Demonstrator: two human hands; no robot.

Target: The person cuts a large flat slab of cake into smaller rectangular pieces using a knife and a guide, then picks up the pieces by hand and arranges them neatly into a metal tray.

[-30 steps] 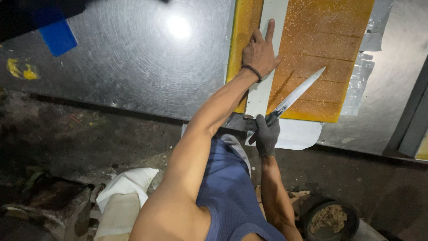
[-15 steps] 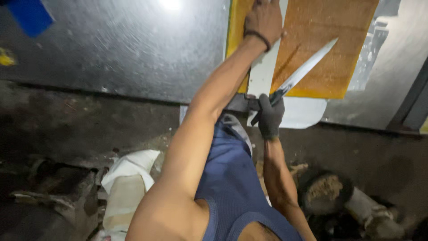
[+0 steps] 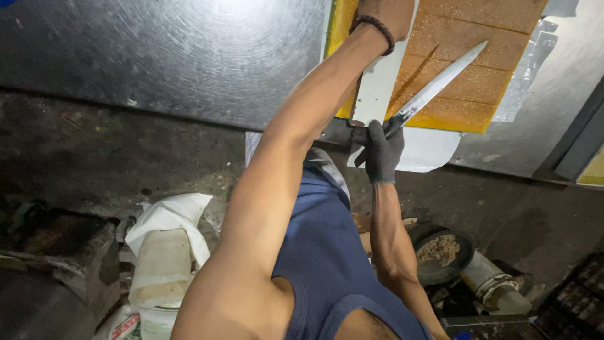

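Observation:
A wide orange-brown slab (image 3: 478,56), scored into rows, lies on a steel table (image 3: 157,56). A white flat strip (image 3: 384,82) rests along it like a straightedge. My left hand (image 3: 387,12), bare with a dark bead bracelet at the wrist, presses down at the strip's far end; the frame's top edge cuts off most of it. My right hand (image 3: 377,148) wears a dark grey glove and grips the handle of a long knife (image 3: 440,85). The blade lies slanted across the slab beside the strip.
White sheeting (image 3: 428,151) hangs over the table's near edge under the slab. On the dirty floor stand a white plastic jug with cloth (image 3: 163,258) at the left and a dark bowl of brown crumbs (image 3: 440,252) at the right. A grey post (image 3: 579,145) rises at the right.
The view has tipped downward, so the slab now sits at the top edge and my left hand is mostly cut off. The knife and both hands keep their places on the slab.

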